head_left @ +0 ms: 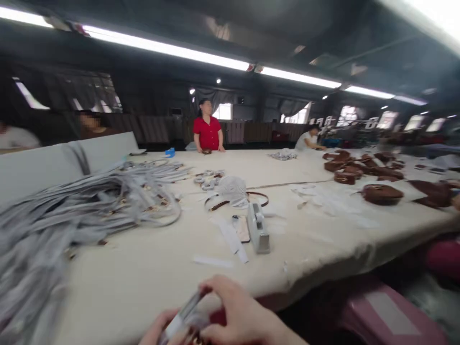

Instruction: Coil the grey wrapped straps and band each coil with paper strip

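Observation:
Near the bottom edge, my right hand (239, 306) is closed round a grey strap bundle (189, 311), with its thumb and fingers on the upper end. Lower down and to the left, my left hand (160, 328) grips the same bundle and is partly cut off by the frame. Small gold-coloured metal shows between the hands, blurred. Beyond them on the cream table (143, 278) stands a grey tape dispenser (258, 229), beside a phone-like flat object (242, 228) and white paper strips (228, 235).
A large pile of grey straps (108, 201) covers the table's left. Brown bags (381, 193) lie at the right. A coiled white roll (233, 189) and a brown strap (258, 194) sit mid-table. A person in red (208, 132) stands across; a pink stool (391, 311) is lower right.

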The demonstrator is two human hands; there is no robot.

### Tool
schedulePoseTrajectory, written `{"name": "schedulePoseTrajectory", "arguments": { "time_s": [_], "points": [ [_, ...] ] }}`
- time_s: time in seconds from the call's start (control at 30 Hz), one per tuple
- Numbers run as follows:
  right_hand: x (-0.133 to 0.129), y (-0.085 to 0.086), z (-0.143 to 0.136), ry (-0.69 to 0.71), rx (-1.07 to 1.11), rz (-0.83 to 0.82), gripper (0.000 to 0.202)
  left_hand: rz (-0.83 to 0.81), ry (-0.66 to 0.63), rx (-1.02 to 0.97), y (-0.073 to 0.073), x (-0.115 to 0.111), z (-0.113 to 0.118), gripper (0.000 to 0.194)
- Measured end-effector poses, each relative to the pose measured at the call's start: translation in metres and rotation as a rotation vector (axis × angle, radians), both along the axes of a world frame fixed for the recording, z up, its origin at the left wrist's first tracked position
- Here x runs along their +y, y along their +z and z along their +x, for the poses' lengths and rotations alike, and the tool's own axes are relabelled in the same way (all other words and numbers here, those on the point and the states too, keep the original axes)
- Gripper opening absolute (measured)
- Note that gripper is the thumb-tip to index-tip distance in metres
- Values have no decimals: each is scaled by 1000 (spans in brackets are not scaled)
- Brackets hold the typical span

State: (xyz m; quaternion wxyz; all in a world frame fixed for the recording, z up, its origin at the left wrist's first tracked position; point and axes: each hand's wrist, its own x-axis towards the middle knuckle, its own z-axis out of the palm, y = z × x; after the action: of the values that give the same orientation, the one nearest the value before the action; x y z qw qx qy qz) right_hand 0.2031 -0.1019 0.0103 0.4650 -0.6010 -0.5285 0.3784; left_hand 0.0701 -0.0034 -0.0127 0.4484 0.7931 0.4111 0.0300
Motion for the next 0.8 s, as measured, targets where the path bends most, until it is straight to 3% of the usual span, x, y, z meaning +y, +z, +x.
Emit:
{"name": "schedulePoseTrajectory", "arguments": {
  "time_s": [0.07, 0.17, 0.23, 0.33, 0.57, 0.63, 0.8],
  "points": [
    [4, -11, 5, 181, -180, 84, 69, -301, 158, -255, -3, 1, -32, 46],
    [16, -28, 20, 156, -221, 65, 62, -772, 333, -712, -11, 0, -52, 48],
    [21, -33, 25, 239, -194, 17, 63, -915, 356, -762, -18, -2, -52, 50],
    [22, -31, 20, 421, -152, -72, 58, -994, 342, -765, -28, -8, -46, 50],
    [26, -35, -5, 326, -336, -160, 51, -870, 350, -772, -50, -3, -47, 50],
    [26, -38, -7, 308, -359, -159, 49, -705, 290, -730, -53, 0, -46, 43],
    [23, -48, -7, 255, -396, -163, 52, -116, 110, -473, -54, 5, -42, 17]
  ]
}}
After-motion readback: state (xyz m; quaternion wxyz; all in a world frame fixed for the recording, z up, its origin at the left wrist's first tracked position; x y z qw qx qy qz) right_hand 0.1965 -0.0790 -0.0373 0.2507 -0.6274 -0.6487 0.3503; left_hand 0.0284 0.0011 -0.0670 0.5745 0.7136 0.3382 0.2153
